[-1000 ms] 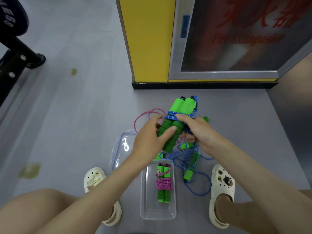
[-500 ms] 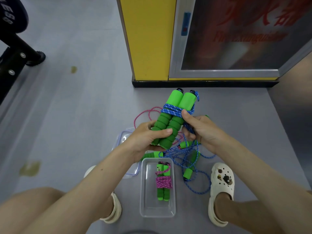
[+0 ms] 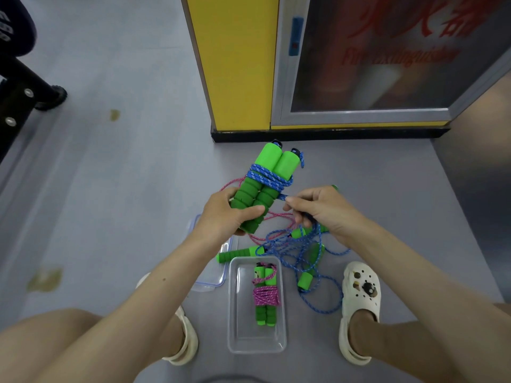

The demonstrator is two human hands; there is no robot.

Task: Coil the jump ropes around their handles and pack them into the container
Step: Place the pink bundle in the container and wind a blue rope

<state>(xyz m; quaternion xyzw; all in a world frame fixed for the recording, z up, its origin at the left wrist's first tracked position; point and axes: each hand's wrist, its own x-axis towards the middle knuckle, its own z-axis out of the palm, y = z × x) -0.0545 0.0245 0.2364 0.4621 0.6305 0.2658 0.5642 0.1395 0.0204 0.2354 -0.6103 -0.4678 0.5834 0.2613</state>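
Step in hand: coiling. Our left hand (image 3: 231, 214) clamps the paired handles (image 3: 260, 189); right hand (image 3: 323, 208) pinches blue rope (image 3: 284, 197). Next, we judge: more turns, then the container (image 3: 235, 313).

Smooth grey floor (image 3: 124, 189) in front of a yellow-framed cabinet.

A yellow panel (image 3: 235, 59) stands beside a metal-framed glass door (image 3: 373, 51) with blurred red lettering, above a black base strip (image 3: 329, 134). Two yellowish stains (image 3: 44, 279) mark the floor; black bolted equipment (image 3: 19, 100) sits far left.
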